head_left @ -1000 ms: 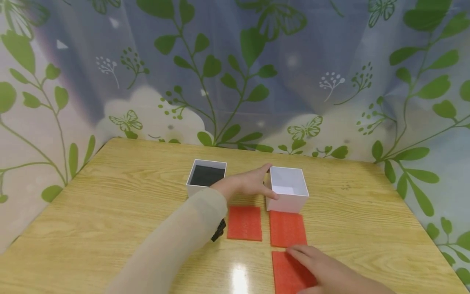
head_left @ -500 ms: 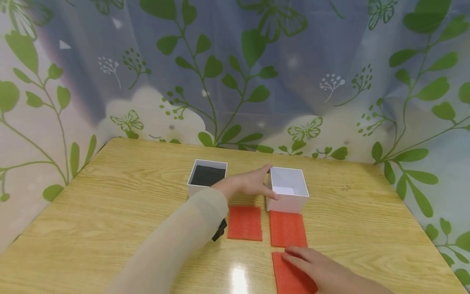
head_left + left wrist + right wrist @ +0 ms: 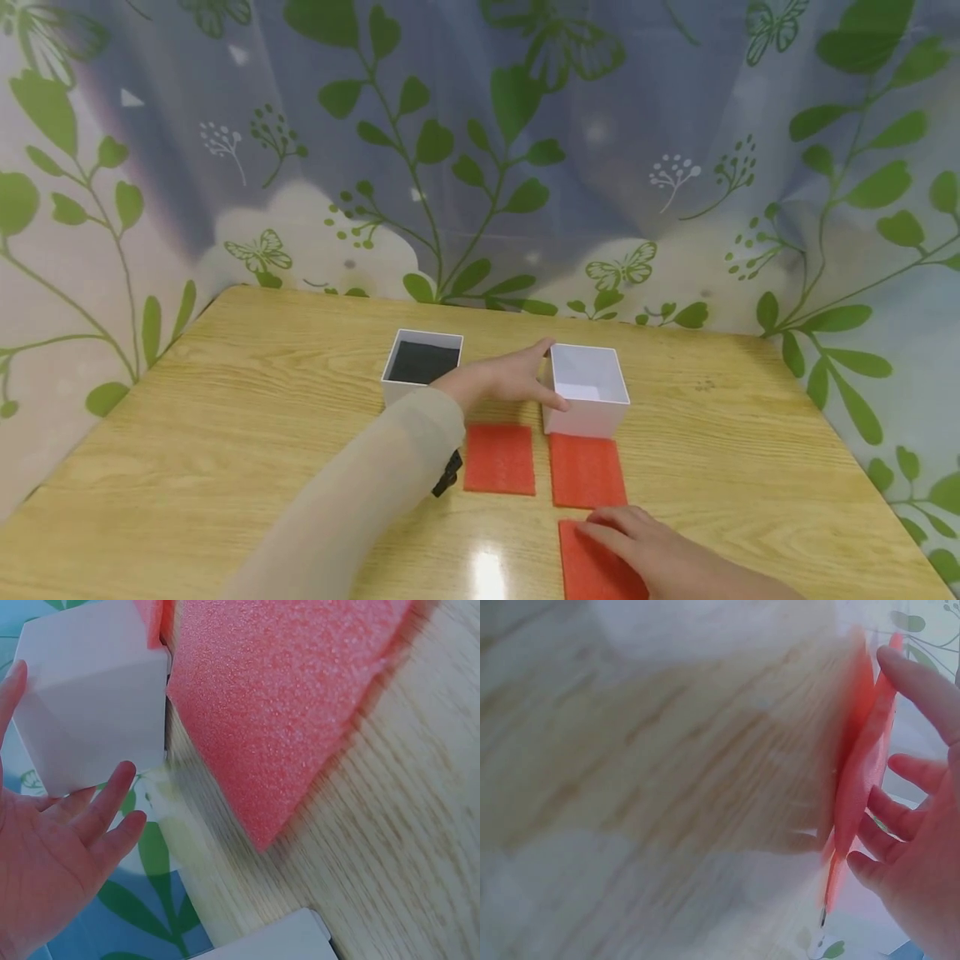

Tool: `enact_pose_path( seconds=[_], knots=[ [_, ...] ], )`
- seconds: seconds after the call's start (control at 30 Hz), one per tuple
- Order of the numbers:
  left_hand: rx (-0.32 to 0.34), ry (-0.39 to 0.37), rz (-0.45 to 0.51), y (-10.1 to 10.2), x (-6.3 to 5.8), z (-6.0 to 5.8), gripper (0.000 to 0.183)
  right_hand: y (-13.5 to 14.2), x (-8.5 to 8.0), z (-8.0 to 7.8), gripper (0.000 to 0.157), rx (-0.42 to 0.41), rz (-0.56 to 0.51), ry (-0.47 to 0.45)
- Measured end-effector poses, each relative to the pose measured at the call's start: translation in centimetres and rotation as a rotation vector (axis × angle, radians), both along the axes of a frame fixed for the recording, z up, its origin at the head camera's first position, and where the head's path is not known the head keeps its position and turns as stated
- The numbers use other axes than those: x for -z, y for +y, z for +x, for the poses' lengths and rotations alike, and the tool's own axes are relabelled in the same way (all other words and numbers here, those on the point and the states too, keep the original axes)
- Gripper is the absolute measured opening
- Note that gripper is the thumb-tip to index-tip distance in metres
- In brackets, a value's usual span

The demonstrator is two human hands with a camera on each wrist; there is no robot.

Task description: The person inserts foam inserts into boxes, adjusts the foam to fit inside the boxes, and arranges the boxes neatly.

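Note:
My left hand [image 3: 513,375] spans the left side of a white open-topped box [image 3: 585,415], thumb at its front face and index finger at the back corner. The left wrist view shows the same box [image 3: 94,697] between thumb and fingers, the other fingers spread apart. My right hand [image 3: 675,554] is over the nearest red foam square [image 3: 581,567], fingers bent onto it near its far edge. In the right wrist view this foam square [image 3: 862,776] bows up between the thumb and the fingertips of the hand [image 3: 922,847].
Two more red foam squares lie flat, one [image 3: 500,460] beside the left sleeve and one [image 3: 587,471] right in front of the white box. Another white box [image 3: 401,390] with black material [image 3: 423,361] inside stands left. A patterned curtain [image 3: 480,167] hangs behind the wooden table [image 3: 225,400].
My right hand's fingers have drawn slightly back toward me, and the nearest foam square has shifted a little with them. The left hand stays at the white box.

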State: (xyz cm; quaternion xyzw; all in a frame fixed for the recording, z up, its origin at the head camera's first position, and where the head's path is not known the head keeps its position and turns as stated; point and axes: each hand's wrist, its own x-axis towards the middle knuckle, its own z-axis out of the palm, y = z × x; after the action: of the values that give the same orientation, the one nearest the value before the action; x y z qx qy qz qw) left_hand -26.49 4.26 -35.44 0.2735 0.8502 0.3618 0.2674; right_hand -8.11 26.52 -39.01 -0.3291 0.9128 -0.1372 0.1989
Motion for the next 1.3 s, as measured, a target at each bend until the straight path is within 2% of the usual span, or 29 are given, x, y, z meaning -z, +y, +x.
enact_pose_path(
  seconds=[0.2,0.47,0.6,0.7,0.93,1.3],
  knots=[
    [0.005,0.007,0.011,-0.1,0.0,0.0,0.109,-0.1,-0.3,0.2,0.085,0.035,-0.014,-0.063],
    [0.011,0.023,-0.01,-0.1,0.0,0.2,0.107,-0.2,-0.8,0.2,0.091,0.069,-0.014,-0.058],
    [0.017,0.025,-0.005,0.0,0.0,0.2,0.107,0.0,-1.5,0.1,0.096,0.122,0.002,-0.074],
    [0.013,0.024,-0.006,0.0,0.1,0.1,0.107,0.2,-2.0,-0.2,0.093,0.148,0.006,-0.074],
    [0.017,0.022,0.006,0.0,0.2,0.1,0.106,0.9,-2.0,-1.3,0.092,0.114,-0.038,0.13],
    [0.021,0.049,0.004,-0.1,0.1,-0.1,0.107,0.7,-2.8,-3.4,0.089,0.109,-0.066,0.257]
  ],
)
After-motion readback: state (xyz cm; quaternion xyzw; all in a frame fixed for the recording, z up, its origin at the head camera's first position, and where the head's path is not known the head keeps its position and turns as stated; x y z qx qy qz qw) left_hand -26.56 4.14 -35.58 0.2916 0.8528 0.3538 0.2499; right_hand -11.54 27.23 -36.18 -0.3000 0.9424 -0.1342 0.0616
